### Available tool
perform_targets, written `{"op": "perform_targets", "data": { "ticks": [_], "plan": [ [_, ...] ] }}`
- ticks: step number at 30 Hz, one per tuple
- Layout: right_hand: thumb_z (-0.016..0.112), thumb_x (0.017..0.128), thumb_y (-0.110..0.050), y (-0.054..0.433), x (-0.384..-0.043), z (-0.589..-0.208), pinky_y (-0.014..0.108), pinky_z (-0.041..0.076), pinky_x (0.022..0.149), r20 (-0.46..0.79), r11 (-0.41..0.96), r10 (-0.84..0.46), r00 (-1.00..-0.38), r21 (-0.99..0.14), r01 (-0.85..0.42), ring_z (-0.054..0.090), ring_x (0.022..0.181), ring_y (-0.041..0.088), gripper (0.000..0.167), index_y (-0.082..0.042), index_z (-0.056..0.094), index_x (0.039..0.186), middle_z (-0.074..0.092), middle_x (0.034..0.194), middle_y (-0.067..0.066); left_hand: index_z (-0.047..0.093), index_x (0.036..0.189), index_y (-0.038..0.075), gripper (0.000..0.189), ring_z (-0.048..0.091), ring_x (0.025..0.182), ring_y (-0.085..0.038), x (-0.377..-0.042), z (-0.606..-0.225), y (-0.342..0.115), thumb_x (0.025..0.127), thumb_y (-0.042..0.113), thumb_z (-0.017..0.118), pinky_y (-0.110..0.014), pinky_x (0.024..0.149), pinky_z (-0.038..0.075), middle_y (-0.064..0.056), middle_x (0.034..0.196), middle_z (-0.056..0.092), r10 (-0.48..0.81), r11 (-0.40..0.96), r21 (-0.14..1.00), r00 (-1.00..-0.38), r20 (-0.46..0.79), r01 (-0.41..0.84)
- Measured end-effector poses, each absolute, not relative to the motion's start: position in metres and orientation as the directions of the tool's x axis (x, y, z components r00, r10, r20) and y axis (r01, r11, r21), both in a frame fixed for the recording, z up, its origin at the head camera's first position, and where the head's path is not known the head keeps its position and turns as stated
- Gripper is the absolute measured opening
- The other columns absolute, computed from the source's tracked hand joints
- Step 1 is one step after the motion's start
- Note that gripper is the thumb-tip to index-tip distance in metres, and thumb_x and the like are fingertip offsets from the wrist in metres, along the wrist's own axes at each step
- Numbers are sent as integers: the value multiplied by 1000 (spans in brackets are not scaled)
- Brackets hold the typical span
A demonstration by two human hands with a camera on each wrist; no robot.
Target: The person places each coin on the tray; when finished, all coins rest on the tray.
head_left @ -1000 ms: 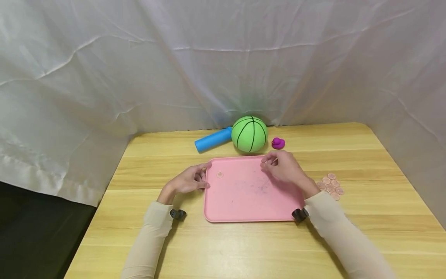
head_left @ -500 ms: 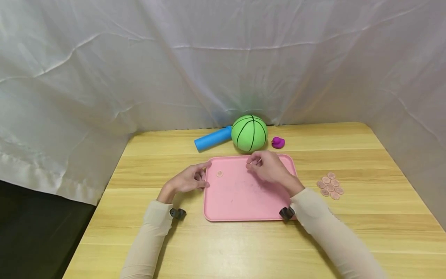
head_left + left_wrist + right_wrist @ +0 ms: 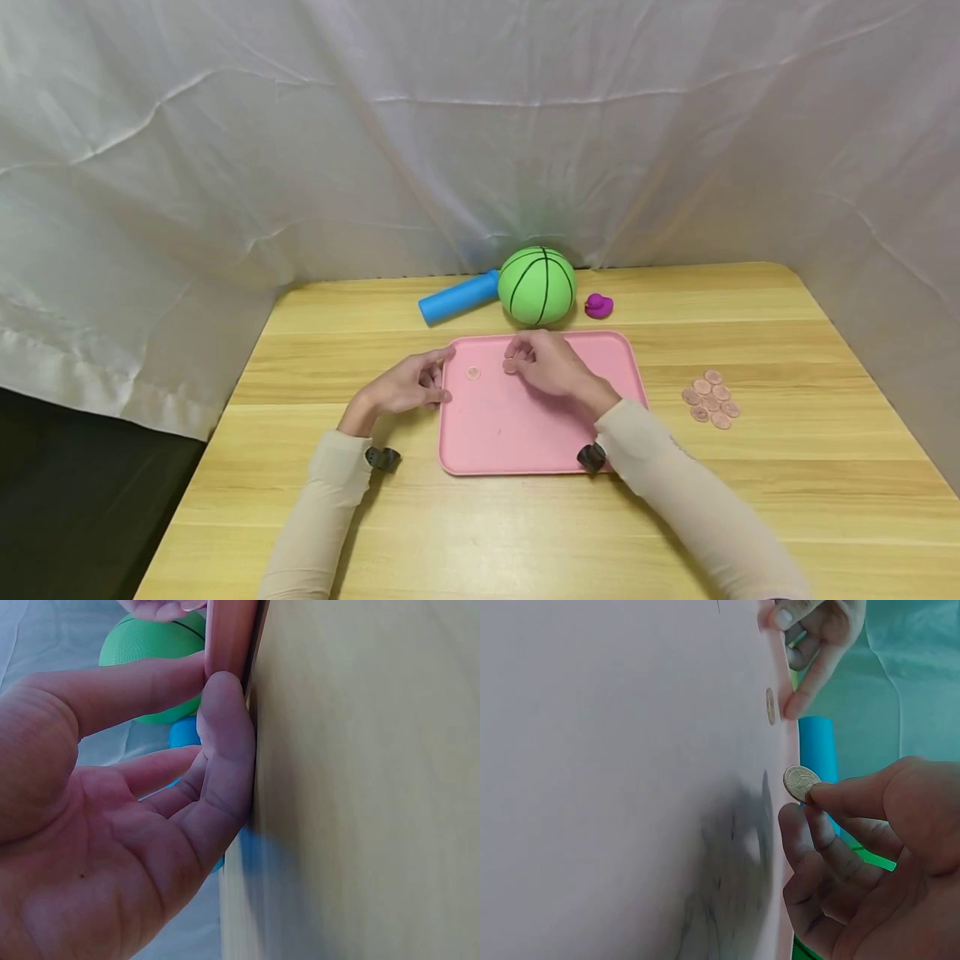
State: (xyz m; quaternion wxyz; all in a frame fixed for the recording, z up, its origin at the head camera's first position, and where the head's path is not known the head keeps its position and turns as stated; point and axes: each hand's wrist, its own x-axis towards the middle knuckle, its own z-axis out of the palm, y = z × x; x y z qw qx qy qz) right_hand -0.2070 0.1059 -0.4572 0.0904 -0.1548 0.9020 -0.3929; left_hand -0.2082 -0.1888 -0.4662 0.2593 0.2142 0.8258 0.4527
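Between thumb and fingers my right hand [image 3: 551,362] pinches a coin [image 3: 801,783], held over the upper middle part of a pink tray [image 3: 510,442]. One coin [image 3: 473,373] lies flat on the tray near its far left corner, to the left of the held one. At the tray's left edge, my left hand [image 3: 401,385] grips the rim. In the left wrist view its thumb [image 3: 150,686] reaches over the tray's side [image 3: 229,637], and a curled finger [image 3: 225,742] presses on the edge close above the table.
Several coins [image 3: 711,402] lie in a cluster on the wooden table [image 3: 787,467], right of the tray. Behind the tray are a blue cylinder [image 3: 459,298], a green ball [image 3: 537,286] and a purple rubber duck [image 3: 598,306]. A pale curtain [image 3: 420,150] hangs around the back.
My right hand has moved left across the tray, bringing the pinched coin nearer to the one lying there. My left hand has stayed at the rim.
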Motion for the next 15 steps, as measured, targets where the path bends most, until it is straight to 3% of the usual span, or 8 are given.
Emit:
{"op": "perform_targets", "data": {
  "ticks": [15],
  "plan": [
    [69, 102, -6, 88, -214, -465, 34, 56, 87, -62, 647, -371, -927, -733, -210, 66, 90, 17, 11, -6, 78, 106, 75, 95, 6, 28, 169, -6, 86, 58, 82, -16, -208, -464, -189, 99, 1, 76, -26, 67, 59, -11, 99, 59, 595, 495, 859, -771, -228, 128]
  ]
}}
